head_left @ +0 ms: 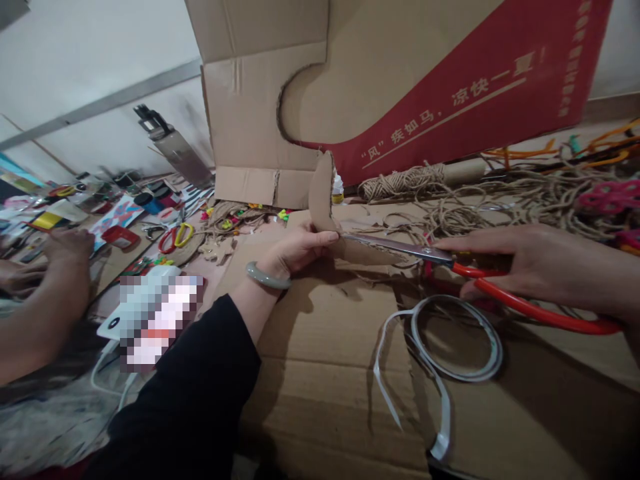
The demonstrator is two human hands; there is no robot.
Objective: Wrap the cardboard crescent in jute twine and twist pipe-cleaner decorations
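Note:
My left hand [305,250], with a pale bangle [269,276] at the wrist, pinches a curved cut piece of cardboard [323,193] above a flat cardboard sheet [320,387]. My right hand [530,267] grips red-handled scissors [430,252] from the right side. Their blades point left along the lower part of the piece, with the tips close to my left thumb. Whether the blades are apart is hard to make out. Below the scissors lies a roll of white tape [495,360] with a loose strip trailing from it.
Behind stands a large cardboard panel [260,113] with a red printed band. Twine [460,217] is heaped at right. At left are a phone with a white power bank [135,300], small scissors [175,239], a bottle [183,157] and another person's hands [65,260].

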